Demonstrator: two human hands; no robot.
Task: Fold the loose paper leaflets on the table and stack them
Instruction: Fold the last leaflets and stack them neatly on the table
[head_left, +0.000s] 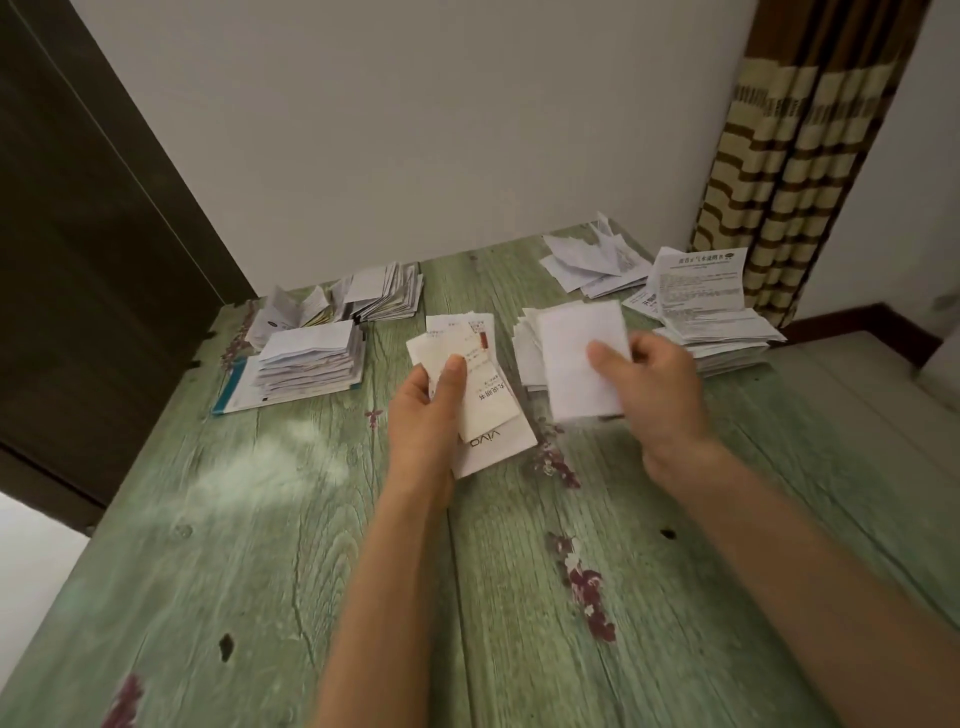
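My left hand (428, 415) grips a small bundle of folded leaflets (485, 384) with printed text, the thumb pressing on top; a white sheet marked "vivo" sticks out underneath. My right hand (652, 387) pinches a folded blank white leaflet (576, 358) by its right edge, raised above the table. Behind that leaflet a low pile of folded white papers (527, 353) lies on the table. A neat stack of folded leaflets (309, 364) rests at the left on a blue-edged booklet. Unfolded printed leaflets (696, 291) are piled at the right.
The table (260, 545) has a green wood-grain cover with dark red flower prints. More folded papers (384, 293) and loose creased sheets (597, 260) lie along the back wall. A dark door stands left, a striped curtain (795, 156) right.
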